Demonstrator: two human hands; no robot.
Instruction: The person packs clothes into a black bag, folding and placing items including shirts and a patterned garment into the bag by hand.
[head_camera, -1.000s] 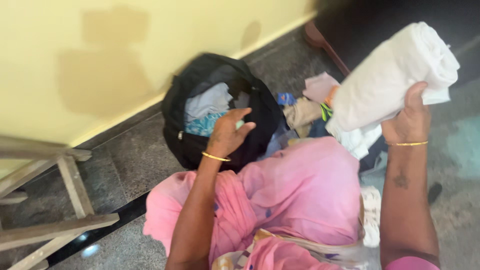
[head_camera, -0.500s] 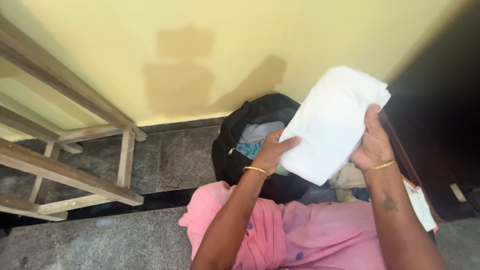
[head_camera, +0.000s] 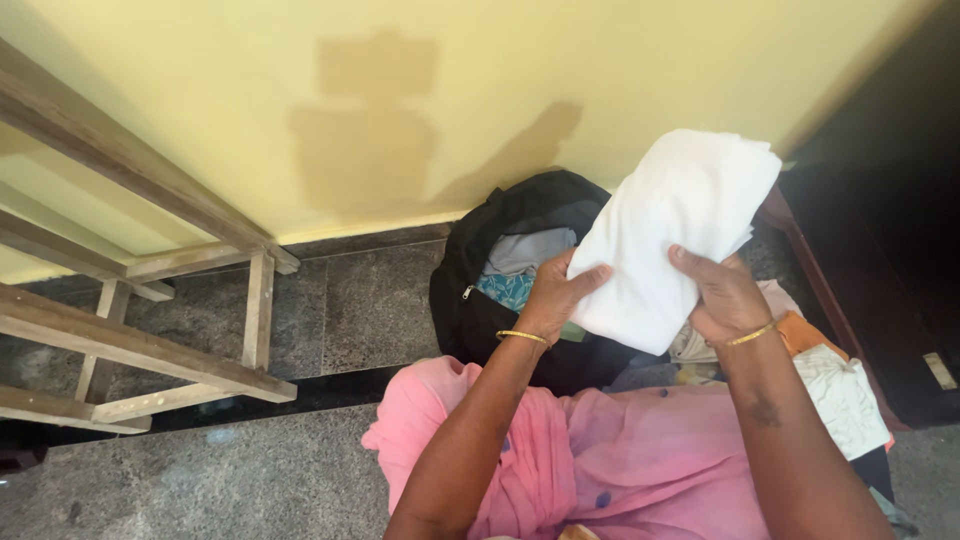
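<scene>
While both hands grip it, the cloth is held in the air above the bag.
Cloth: folded white cloth (head_camera: 672, 235), raised in front of the yellow wall (head_camera: 500, 90).
Left hand (head_camera: 560, 295): grasping the cloth's lower left edge, thumb on top.
Right hand (head_camera: 722, 295): clenched on the cloth's lower right side.
Bag: open black backpack (head_camera: 490, 250) on the stone floor (head_camera: 250, 470), clothes inside, directly under the cloth.
Surroundings: clothes pile (head_camera: 830, 385) beside the right wrist; wooden frame (head_camera: 150, 300) well apart at left.
</scene>
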